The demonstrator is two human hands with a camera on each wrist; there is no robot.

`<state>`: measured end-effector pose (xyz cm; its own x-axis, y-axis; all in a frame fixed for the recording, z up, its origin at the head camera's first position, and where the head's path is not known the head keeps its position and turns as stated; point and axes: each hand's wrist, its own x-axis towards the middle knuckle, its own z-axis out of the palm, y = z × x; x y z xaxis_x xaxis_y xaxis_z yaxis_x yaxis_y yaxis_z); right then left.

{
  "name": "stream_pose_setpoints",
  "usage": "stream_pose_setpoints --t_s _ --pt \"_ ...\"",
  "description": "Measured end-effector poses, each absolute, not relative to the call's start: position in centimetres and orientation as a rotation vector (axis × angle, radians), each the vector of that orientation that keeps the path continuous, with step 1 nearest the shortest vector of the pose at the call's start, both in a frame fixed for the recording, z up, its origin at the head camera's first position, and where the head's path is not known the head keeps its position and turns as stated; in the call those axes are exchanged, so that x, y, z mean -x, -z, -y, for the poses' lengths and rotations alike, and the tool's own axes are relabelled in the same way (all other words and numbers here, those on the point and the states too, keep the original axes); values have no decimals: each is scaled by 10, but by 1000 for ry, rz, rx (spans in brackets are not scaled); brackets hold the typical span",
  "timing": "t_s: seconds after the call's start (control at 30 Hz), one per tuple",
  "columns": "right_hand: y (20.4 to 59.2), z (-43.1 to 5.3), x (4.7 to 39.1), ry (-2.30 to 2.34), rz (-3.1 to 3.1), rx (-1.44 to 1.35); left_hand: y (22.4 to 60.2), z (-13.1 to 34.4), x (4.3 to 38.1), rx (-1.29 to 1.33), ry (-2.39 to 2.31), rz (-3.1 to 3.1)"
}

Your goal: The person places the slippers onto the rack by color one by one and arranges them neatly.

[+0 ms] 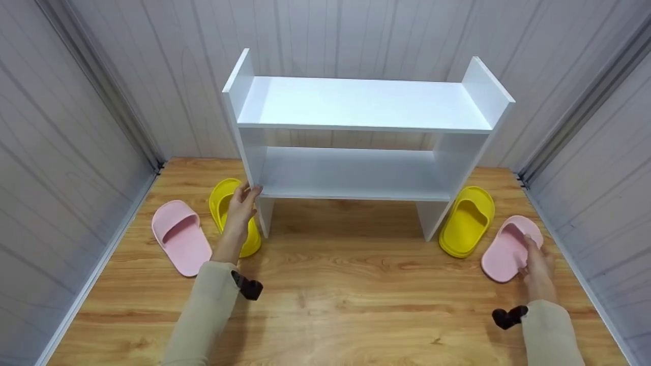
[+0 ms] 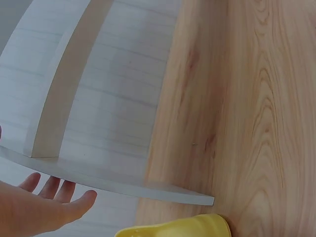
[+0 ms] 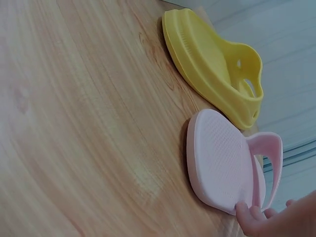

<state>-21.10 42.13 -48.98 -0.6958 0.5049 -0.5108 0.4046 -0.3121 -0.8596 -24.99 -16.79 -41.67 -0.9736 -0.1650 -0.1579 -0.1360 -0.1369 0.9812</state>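
Note:
My left hand (image 1: 241, 211) is at the left side panel of a white two-tier shelf (image 1: 351, 173), its fingertips touching the front edge near the lower board. In the left wrist view, several fingers (image 2: 64, 190) lie along the panel's outer face. On the right, my right hand (image 1: 539, 267) touches the side of a pink slipper (image 1: 501, 254), its fingers by the strap and thumb apart from them. That slipper lies on the floor beside a yellow slipper (image 1: 465, 221). Another yellow slipper (image 1: 250, 244) is partly hidden behind my left hand, with a second pink slipper (image 1: 185, 246) to its left.
The shelf stands on a wood-grain floor (image 1: 325, 305) near the back wall (image 1: 325, 35). Pale panelled walls (image 1: 51, 178) close in both sides. A small black device (image 1: 249, 287) is attached at each sleeve.

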Motion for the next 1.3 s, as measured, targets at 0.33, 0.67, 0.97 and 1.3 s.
stream_pose_setpoints --t_s 0.33,0.67,0.97,1.3 --pt "501 -415 217 -1970 1922 1189 423 165 258 -409 2216 2125" --pt "511 -410 219 -1559 2327 1234 423 168 257 -314 2172 2205" --pt "507 -399 222 -1395 2522 1291 422 168 257 -291 2178 2219" --pt "511 -387 226 -1303 2613 1306 422 169 256 -261 2179 2220"
